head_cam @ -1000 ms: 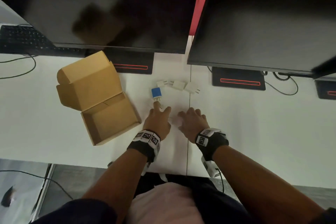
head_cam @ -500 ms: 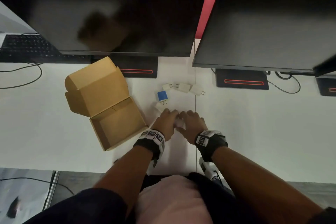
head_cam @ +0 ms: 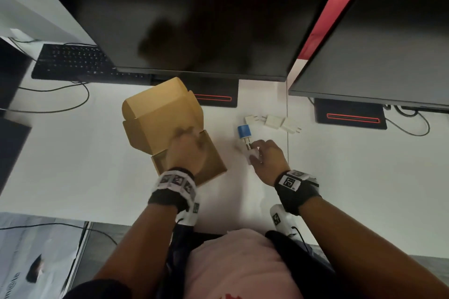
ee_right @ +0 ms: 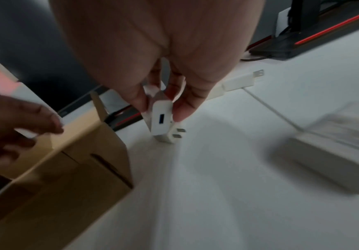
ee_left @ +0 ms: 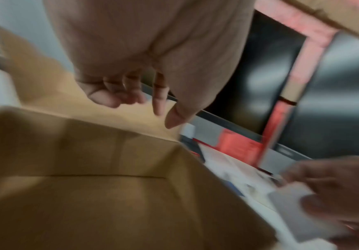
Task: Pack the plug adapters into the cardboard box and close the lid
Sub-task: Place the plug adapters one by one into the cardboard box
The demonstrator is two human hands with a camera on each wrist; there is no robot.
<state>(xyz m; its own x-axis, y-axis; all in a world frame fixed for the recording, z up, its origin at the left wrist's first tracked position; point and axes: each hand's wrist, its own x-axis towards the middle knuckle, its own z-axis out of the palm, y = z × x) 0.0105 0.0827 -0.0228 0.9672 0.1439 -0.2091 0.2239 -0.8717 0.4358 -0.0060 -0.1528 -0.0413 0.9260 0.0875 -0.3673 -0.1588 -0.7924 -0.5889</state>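
The brown cardboard box (head_cam: 213,165) lies open on the white desk, its lid (head_cam: 158,116) tilted back. My left hand (head_cam: 187,133) hovers over the box's inside (ee_left: 88,186) with fingers loosely curled and nothing in them (ee_left: 153,108). To the right of the box, my right hand (head_cam: 255,153) pinches a white plug adapter (ee_right: 161,128) between thumb and fingers, just above the desk, prongs pointing right. A blue adapter (head_cam: 243,131) lies just beyond it. Three more white adapters (head_cam: 274,121) lie in a row behind. The box floor that shows is bare.
Two dark monitors (head_cam: 194,19) overhang the back of the desk on black bases with red stripes (head_cam: 349,116). A black keyboard (head_cam: 73,60) and cables lie at the back left. A blurred white object (ee_right: 324,160) lies on the desk right of my right hand.
My left hand has moved left from the adapters to above the open box. My right hand has taken up the white adapter that both hands were on.
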